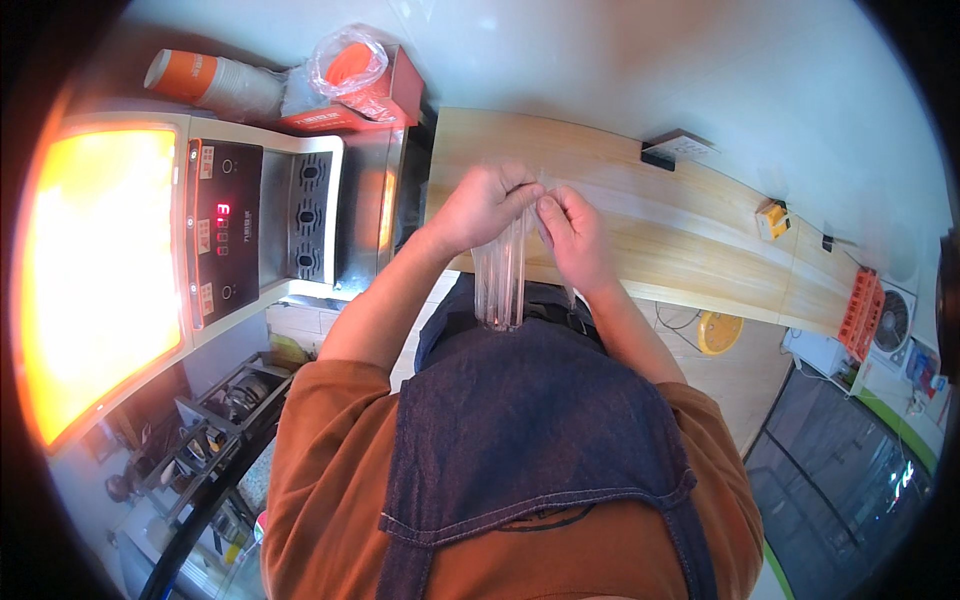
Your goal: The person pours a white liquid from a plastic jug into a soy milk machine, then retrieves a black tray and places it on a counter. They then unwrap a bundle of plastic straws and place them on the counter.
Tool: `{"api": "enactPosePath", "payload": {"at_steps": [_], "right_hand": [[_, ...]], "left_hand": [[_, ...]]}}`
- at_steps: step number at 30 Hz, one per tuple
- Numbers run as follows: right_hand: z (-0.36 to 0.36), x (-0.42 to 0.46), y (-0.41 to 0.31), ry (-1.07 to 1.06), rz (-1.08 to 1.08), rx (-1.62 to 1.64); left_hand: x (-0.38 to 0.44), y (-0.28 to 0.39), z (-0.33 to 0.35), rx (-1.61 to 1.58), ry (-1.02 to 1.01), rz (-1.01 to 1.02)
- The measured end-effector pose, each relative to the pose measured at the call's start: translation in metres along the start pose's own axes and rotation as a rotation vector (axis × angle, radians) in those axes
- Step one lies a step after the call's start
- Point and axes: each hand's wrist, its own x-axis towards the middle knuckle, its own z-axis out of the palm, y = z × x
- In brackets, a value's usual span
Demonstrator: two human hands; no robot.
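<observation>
A clear plastic packet (pixel 499 277) hangs in front of the dark blue apron (pixel 525 420). It looks long and ribbed, and I cannot tell what is inside. My left hand (pixel 491 206) pinches its upper end between thumb and fingers. Close beside it, almost fingertip to fingertip, my right hand (pixel 576 236) is closed on the same packet's top edge. A thin strip of clear film trails below the right hand. Both hands are over the near part of the wooden counter (pixel 637 217).
A drink machine (pixel 240 225) with a bright panel and red digits stands left. Stacked paper cups (pixel 217 79) and a red carton (pixel 405 90) sit above it. Along the wall are a sign stand (pixel 679 146) and yellow box (pixel 772 220). A yellow stool (pixel 720 332) is below the counter.
</observation>
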Motion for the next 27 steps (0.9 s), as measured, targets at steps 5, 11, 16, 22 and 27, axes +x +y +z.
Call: {"api": "enactPosePath", "payload": {"at_steps": [5, 11, 16, 22, 27], "right_hand": [[0.007, -0.003, -0.001, 0.074, -0.094, -0.058], [-0.010, 0.005, -0.007, -0.034, -0.027, 0.123], [-0.025, 0.015, -0.015, -0.157, 0.003, 0.038], [-0.022, 0.017, -0.021, -0.127, -0.077, -0.014], [-0.005, 0.003, -0.018, 0.036, -0.078, -0.134]], "left_hand": [[-0.004, 0.002, 0.000, -0.016, 0.002, -0.086], [-0.003, 0.001, -0.002, -0.009, -0.007, 0.016], [0.001, 0.014, -0.005, 0.069, -0.086, 0.060], [0.000, 0.018, -0.011, 0.054, -0.084, 0.000], [-0.009, 0.014, -0.006, 0.067, -0.010, 0.051]]}}
